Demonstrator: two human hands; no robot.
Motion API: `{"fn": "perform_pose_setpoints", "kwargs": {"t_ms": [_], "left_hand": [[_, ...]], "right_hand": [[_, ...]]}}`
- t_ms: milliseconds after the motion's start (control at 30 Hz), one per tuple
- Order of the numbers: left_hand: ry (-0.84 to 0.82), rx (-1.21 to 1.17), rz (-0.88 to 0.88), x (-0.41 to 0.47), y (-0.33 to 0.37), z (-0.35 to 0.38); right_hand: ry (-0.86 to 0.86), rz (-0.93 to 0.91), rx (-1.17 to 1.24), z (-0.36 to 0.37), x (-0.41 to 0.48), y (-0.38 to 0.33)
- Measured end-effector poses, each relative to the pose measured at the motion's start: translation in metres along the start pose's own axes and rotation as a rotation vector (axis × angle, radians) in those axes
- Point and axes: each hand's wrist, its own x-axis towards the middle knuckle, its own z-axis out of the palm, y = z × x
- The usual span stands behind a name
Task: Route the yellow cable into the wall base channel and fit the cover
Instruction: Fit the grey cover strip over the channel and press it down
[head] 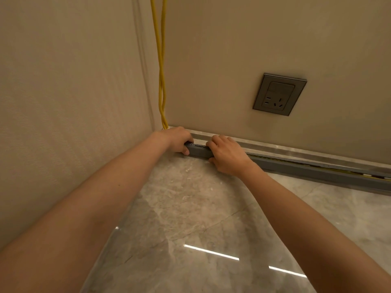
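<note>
Two strands of yellow cable (161, 66) hang down the room corner and disappear behind my left hand (176, 139). A grey channel (306, 169) runs along the wall base to the right, with a thin line of yellow cable showing in its open top slot. My left hand grips the channel's corner end, fingers over the top and thumb on the front. My right hand (227, 154) clamps the channel just to the right, fingers on top, thumb below. A short grey stretch (198, 151) with small clips shows between the hands. Whether it is cover or base, I cannot tell.
A grey wall socket (279, 94) sits above the channel on the right wall. A pale stone skirting strip (296, 151) runs behind the channel. The floor is glossy marble tile (201, 208). A textured wall (63, 102) closes the left side.
</note>
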Motion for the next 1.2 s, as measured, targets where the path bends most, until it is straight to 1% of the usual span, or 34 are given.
{"fn": "perform_pose_setpoints", "kwargs": {"t_ms": [133,333,467,600,700,833,933,1033,1100,1200], "left_hand": [[0.133,-0.034,0.069,-0.002,0.003,0.003],[0.249,-0.04,0.121,-0.007,0.006,0.015],[0.277,-0.027,0.087,-0.004,0.012,0.018],[0.311,0.067,0.076,-0.004,0.02,0.019],[0.304,0.085,0.079,-0.006,0.023,0.02],[0.293,0.045,0.071,-0.006,0.023,0.017],[0.245,0.015,0.085,-0.007,0.017,0.016],[0.186,0.049,0.112,-0.007,0.01,0.018],[0.192,0.062,0.111,-0.005,0.008,0.018],[0.177,0.066,0.088,-0.002,0.001,0.011]], "right_hand": [[0.002,0.036,0.075,0.0,0.003,-0.002],[0.012,0.17,0.258,-0.001,0.013,-0.007],[-0.014,0.199,0.249,-0.003,0.014,-0.007],[-0.027,0.23,0.259,-0.008,0.018,-0.01],[-0.071,0.215,0.207,-0.011,0.021,-0.013],[-0.101,0.174,0.131,-0.015,0.024,-0.015],[-0.128,0.111,0.048,-0.015,0.021,-0.011],[-0.165,0.051,-0.054,-0.01,0.016,-0.008],[-0.143,0.076,-0.014,-0.007,0.016,-0.008],[-0.137,0.171,0.119,-0.009,0.022,-0.007]]}}
